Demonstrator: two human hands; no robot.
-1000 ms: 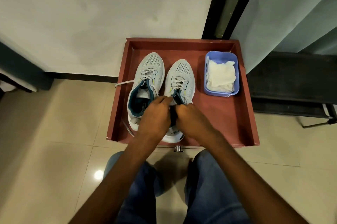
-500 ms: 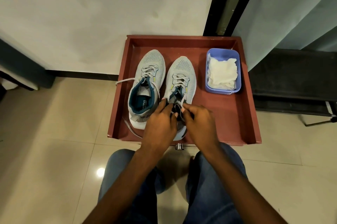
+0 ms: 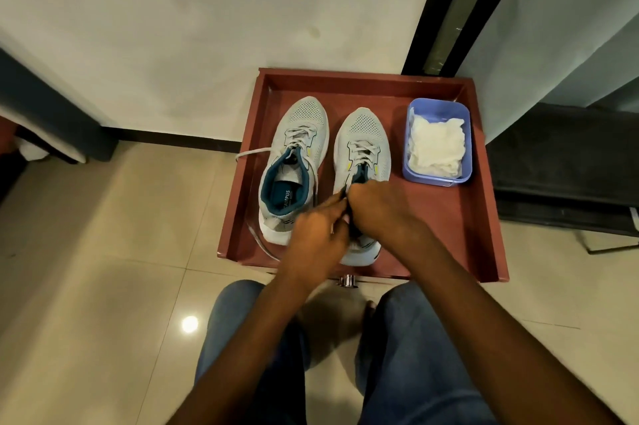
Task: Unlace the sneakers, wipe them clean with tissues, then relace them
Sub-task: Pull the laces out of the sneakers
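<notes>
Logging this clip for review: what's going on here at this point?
A seated person works at the right sneaker in a red tray on the floor. The left hand and right hand meet over its opening, apparently gripping the lace ends; the exact grip is hidden. The left sneaker has loose laces trailing over the tray edge. Tissues sit untouched in a blue tub.

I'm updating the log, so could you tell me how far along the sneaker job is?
Early unlacing. Left sneaker has a loose lace end. Both hands, left hand and right hand, work at the right sneaker. Tissues sit unused; wiping and relacing remain.
</notes>
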